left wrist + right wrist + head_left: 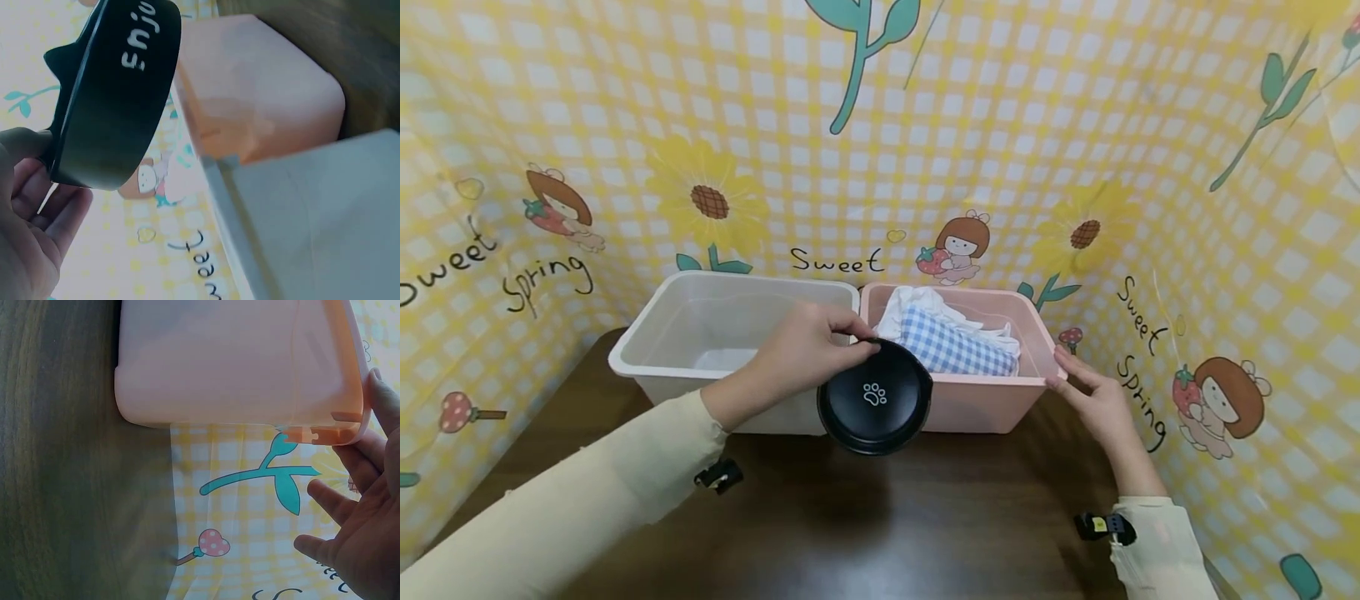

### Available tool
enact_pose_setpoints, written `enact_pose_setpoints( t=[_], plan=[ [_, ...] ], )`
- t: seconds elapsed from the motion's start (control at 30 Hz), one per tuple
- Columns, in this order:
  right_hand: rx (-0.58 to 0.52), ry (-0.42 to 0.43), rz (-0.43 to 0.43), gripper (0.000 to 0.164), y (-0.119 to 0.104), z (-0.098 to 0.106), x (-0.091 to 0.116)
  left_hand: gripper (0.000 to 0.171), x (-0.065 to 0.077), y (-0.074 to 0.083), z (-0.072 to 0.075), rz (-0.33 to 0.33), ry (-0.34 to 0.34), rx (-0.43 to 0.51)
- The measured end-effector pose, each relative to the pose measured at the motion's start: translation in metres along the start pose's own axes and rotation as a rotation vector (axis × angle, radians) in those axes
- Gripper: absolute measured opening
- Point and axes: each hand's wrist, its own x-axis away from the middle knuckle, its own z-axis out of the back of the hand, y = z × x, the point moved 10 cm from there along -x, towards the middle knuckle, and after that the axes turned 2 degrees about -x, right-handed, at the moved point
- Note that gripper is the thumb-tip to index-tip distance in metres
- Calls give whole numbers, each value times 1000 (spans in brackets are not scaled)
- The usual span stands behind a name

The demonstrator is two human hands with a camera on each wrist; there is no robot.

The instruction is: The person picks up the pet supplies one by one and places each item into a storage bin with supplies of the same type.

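Note:
A black pet bowl (pixel 891 417) with a white paw print inside is held up, tilted so its inside faces me, in front of where the two bins meet. My left hand (pixel 801 346) pinches it by its top edge between thumb and fingers. In the left wrist view, a pointed ear and white lettering show on the bowl (pixel 122 106). My right hand (pixel 1097 404) grips the front right corner of the pink bin (pixel 973 404), thumb on the rim (pixel 362 381) and index finger beneath, other fingers spread. A blue-and-white checked cloth (pixel 951 342) with white ruffles lies inside that bin.
A light grey bin (pixel 662 371) stands directly left of the pink one on the dark wooden table (pixel 925 525). Yellow checked fabric (pixel 820 192) with flowers and cartoon figures rises behind the bins and at both sides.

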Motion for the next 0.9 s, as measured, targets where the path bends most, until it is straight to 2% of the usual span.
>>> enact_pose_setpoints(
  t=[0.13, 0.5, 0.67, 0.9],
  plan=[
    [-2, 2, -6, 57, 0, 1, 0, 3, -2, 2, 12, -97, 24, -39],
    [-1, -17, -5, 59, 0, -1, 2, 6, -5, 3, 51, -296, 118, -195],
    [-21, -24, -23, 60, 1, 1, 6, 7, -6, -3, 64, -326, 142, -244],
    [-36, -35, -18, 59, -3, -1, 3, 9, -5, -21, 79, -331, 157, -299]
  ],
)
